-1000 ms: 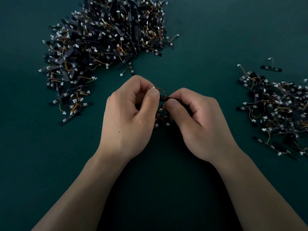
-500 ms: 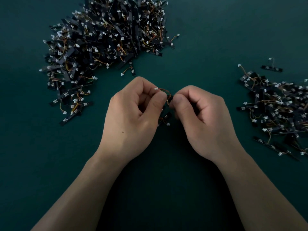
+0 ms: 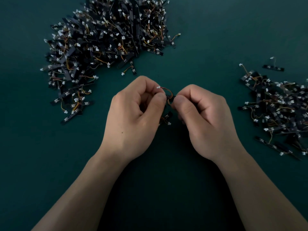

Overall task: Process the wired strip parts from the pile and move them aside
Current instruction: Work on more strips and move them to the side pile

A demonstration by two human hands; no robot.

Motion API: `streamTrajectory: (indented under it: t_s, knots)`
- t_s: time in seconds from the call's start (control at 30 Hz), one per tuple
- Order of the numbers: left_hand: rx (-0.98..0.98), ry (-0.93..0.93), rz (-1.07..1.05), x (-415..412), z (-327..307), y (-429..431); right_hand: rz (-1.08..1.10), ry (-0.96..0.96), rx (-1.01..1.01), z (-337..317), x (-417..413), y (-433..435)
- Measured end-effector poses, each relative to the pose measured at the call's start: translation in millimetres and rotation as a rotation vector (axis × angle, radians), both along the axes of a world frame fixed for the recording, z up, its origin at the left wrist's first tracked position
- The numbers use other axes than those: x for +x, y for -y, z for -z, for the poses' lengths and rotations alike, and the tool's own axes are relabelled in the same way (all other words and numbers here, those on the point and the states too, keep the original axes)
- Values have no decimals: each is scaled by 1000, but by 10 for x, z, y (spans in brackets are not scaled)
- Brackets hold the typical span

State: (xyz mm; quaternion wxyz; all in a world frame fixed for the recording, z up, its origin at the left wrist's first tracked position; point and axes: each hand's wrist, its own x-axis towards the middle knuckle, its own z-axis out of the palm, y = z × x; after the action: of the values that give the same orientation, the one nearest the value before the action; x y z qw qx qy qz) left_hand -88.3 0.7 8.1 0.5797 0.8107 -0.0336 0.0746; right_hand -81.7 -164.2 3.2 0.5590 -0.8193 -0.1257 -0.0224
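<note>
A big pile of black wired strip parts (image 3: 106, 39) with white plugs and orange wires lies at the back left. A smaller heap of the same parts (image 3: 280, 110) lies at the right. Between them, my left hand (image 3: 135, 117) and my right hand (image 3: 205, 120) both pinch one wired strip part (image 3: 168, 95) with thumb and fingers; its white plug sticks up over my left fingertips. A few more strip parts (image 3: 166, 118) show below, partly hidden under my left palm.
Everything lies on a dark green table surface (image 3: 208, 39). A single strip part (image 3: 273, 67) lies apart, behind the right heap. Several stray strips (image 3: 71, 115) trail from the front of the big pile.
My two hands have drawn slightly closer and higher, still working the same strip part; its wire loop has shifted between the thumbs. The piles have not moved.
</note>
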Motion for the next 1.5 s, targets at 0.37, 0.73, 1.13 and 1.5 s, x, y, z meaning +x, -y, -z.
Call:
streamTrajectory:
  t_s: [0.37,0.73,1.13,1.5]
  knots:
    - [-18,30,46,-8,15,-13,10,44,40,27,-4,41]
    - [-17,55,-3,0,6,-20,-47,62,-21,58,-13,42]
    - [689,17,14,-23,84,1,49,128,-120,107,23,20]
    - [142,113,-138,49,26,-57,81,-5,-9,47,27,35]
